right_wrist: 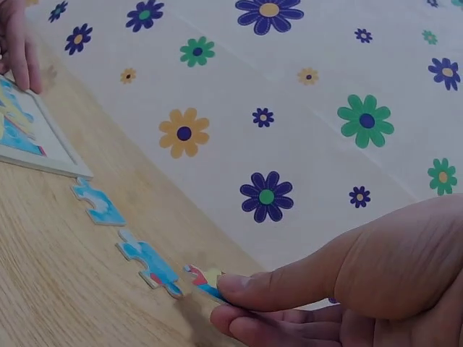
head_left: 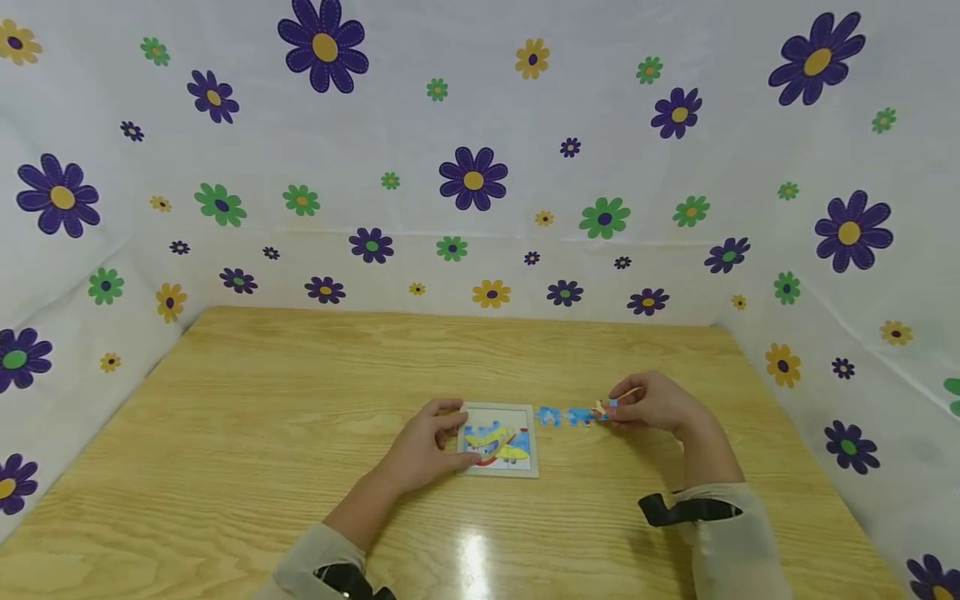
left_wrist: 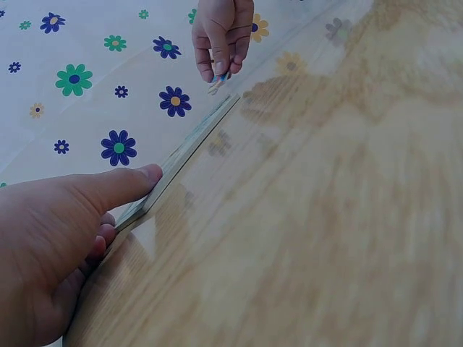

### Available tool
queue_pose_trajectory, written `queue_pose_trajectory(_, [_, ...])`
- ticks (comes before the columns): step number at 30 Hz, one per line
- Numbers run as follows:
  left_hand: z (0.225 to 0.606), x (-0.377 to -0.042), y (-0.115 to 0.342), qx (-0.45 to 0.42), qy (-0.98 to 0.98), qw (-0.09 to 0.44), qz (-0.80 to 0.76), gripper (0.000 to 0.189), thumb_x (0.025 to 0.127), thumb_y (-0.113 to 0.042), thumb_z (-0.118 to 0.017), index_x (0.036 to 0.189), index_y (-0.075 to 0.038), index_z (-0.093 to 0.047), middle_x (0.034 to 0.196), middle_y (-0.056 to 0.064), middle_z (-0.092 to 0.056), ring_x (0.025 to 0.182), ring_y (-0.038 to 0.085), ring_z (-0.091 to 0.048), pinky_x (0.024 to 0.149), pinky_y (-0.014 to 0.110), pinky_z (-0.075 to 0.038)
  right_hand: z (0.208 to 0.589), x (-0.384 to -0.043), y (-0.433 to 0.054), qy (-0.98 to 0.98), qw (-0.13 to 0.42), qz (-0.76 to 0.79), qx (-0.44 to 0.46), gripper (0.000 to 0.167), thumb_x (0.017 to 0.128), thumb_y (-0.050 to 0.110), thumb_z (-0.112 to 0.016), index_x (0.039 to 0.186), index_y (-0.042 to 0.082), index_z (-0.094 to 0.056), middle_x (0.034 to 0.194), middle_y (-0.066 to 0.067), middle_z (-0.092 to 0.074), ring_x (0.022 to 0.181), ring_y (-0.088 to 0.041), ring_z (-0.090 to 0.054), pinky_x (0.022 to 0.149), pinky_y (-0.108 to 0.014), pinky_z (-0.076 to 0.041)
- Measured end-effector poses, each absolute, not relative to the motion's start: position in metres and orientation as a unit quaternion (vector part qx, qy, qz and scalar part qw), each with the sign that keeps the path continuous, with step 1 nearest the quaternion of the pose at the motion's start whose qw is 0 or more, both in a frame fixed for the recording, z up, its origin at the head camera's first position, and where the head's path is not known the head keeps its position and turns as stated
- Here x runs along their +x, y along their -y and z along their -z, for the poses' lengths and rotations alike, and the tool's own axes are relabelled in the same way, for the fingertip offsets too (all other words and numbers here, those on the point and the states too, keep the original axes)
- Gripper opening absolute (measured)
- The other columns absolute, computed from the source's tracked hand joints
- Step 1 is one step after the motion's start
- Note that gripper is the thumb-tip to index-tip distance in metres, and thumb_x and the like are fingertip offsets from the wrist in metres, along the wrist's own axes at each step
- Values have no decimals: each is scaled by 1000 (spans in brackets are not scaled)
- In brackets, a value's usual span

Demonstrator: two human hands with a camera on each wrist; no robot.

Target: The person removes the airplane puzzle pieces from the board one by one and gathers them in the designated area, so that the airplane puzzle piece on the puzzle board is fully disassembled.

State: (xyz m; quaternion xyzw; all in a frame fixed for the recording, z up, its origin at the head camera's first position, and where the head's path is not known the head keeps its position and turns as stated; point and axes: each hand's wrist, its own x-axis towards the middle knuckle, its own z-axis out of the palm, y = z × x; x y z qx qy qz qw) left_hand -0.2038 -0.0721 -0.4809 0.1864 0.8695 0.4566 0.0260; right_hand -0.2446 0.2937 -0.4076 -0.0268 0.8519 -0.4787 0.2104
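Note:
A jigsaw puzzle in a white frame (head_left: 498,475) lies on the table, partly filled with a yellow airplane picture on blue; its upper part is bare. My left hand (head_left: 429,446) holds the frame at its left side, thumb on the near-left corner and fingers at the far-left one. To the right of the frame, my right hand (head_left: 658,403) pinches a puzzle piece (right_wrist: 206,279) with red, yellow and blue on it between thumb and fingers, tilted above the table. Two blue puzzle pieces, one (right_wrist: 99,203) nearer the frame and another (right_wrist: 148,262) nearer my right hand, lie in a row.
The wooden table (head_left: 315,367) runs back to a white cloth wall (head_left: 390,133) printed with flowers, which also encloses both sides. Each forearm wears a black wrist strap, one of them the right strap (head_left: 690,510).

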Motion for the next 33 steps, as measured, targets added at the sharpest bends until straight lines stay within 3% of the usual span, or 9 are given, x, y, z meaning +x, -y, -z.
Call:
queue_pose_trajectory(9, [483,-203,74,186,-870,29,-456,68,79,-28,-87,134,1,-61,146,5,-50,91,11,-52,71,19,-44,412,-243,-300,-857,232,460,0,31,89,-1,-71,111,-15,-55,88,-12,-66,71,-13,-67,68,-28,-59])
queue_pose_trajectory(33, [484,-205,74,193,-869,23,-455,67,78,-26,-87,134,1,-62,146,6,-50,91,10,-53,71,19,-45,410,-240,-290,-873,215,437,33,21,90,-3,-67,105,-14,-57,81,-12,-70,65,-12,-67,66,-29,-59])
